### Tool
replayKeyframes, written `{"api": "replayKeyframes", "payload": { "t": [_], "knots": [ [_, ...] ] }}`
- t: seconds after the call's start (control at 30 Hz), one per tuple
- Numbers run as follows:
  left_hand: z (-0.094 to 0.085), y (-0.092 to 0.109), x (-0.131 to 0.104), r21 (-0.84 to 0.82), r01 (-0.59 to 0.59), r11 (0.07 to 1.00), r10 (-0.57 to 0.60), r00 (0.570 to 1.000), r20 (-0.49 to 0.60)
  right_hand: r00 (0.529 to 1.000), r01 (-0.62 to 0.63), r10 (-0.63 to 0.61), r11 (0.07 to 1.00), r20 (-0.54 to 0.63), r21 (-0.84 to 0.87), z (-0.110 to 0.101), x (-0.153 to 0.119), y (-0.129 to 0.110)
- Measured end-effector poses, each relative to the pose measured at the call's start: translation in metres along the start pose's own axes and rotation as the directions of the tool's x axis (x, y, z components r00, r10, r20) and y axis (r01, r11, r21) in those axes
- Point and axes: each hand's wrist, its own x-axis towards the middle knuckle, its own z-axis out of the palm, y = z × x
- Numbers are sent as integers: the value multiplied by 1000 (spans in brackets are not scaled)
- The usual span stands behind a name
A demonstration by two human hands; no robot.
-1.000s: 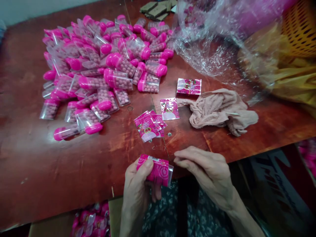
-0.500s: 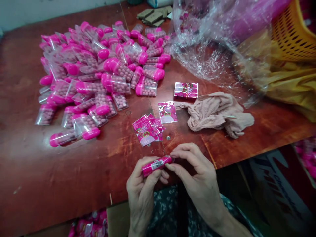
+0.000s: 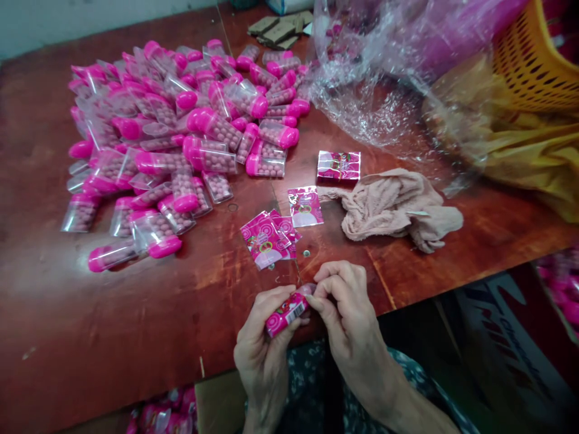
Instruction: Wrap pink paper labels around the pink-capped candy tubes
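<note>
Near the table's front edge, my left hand [image 3: 265,343] grips a small container in a pink printed wrapper [image 3: 287,313], its barcode facing up. The fingers and thumb of my right hand [image 3: 350,316] pinch the container's right end, where a clear tip shows. Just beyond my hands lie some loose pink printed wrappers [image 3: 268,241] and a single one [image 3: 306,207]. Behind them sits a banded stack of the same wrappers [image 3: 339,166]. A large heap of clear containers with pink caps [image 3: 181,132], filled with small pink balls, covers the back left of the table.
A crumpled beige cloth [image 3: 393,208] lies right of the wrappers. Clear plastic film [image 3: 362,90], a yellow basket [image 3: 529,66] and yellow fabric [image 3: 529,157] occupy the back right. Cardboard pieces [image 3: 279,31] lie at the back; a box [image 3: 511,337] stands below the table's right edge.
The wrapped container has turned and tilted, showing more of its printed side. My right hand's fingers have curled closer around its right end. The view has shifted slightly.
</note>
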Motion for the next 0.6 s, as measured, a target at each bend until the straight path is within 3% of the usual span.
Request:
{"api": "replayKeyframes", "payload": {
  "t": [0.1, 0.2, 0.3, 0.4, 0.53, 0.6],
  "knots": [
    [1, 0, -1, -49, 24, 998, -23, 999, 31, 997, -45, 40, 996, 60, 76, -3, 0, 0],
    [2, 1, -2, -166, 93, 982, -82, 994, 69, 990, -130, 106, 948, 94, 292, -12, 4, 8],
    [-1, 2, 1, -253, 104, 962, -102, 995, 18, 976, -184, 218, 840, -6, 510, -20, 7, 18],
    [-7, 5, 4, -261, 68, 963, -86, 995, -57, 961, -205, 273, 798, -38, 567, -21, 5, 19],
    [-13, 6, 2, -245, 77, 966, -89, 995, -36, 974, -218, 151, 828, 170, 516, -15, 0, 7],
    [-15, 6, -2, -216, 117, 969, -130, 990, -45, 978, -164, 74, 854, 197, 493, -13, -1, 3]
  ]
}}
